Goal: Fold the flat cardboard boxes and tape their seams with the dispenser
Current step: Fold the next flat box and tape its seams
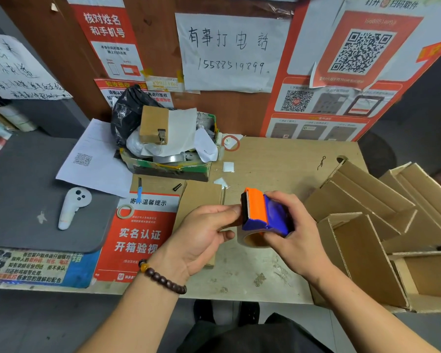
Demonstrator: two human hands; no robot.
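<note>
R hand (294,233) grips tape dispenser (264,212) above counter (278,159); L hand (201,235) fingers pinch its 9 o'clock edge, prob. freeing tape end. Folded boxes (367,225) wait at 3 o'clock.

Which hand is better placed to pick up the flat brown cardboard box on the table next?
Probably the left hand. It hovers directly above the flat brown cardboard box and only pinches at the dispenser's edge. The right hand grips the orange and blue tape dispenser.

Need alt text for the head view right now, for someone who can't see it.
Right hand grips an orange-and-blue tape dispenser above the table while the left hand pinches at its front edge. Folded cardboard boxes are stacked at right.
</note>
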